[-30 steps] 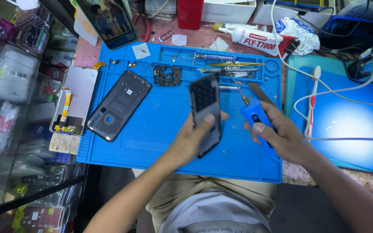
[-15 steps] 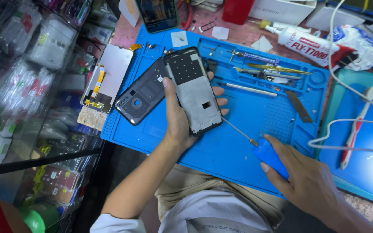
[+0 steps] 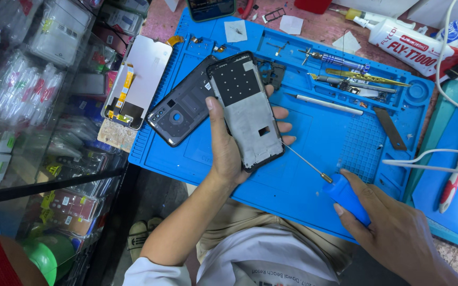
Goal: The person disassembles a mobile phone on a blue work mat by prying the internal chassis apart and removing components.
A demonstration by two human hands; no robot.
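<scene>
One phone frame (image 3: 247,111); one back cover (image 3: 183,108); one screwdriver (image 3: 340,189); one glue tube (image 3: 406,46).

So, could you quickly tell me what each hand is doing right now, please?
Left hand: closed around the phone frame, held above the blue mat.
Right hand: closed on the blue-handled screwdriver.

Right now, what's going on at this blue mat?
A person is holding a phone frame up in the left hand, bare inner side facing up. The right hand grips a blue-handled screwdriver, its thin tip near the frame's edge. A dark back cover lies on the blue mat, a screen panel beside it.
</scene>
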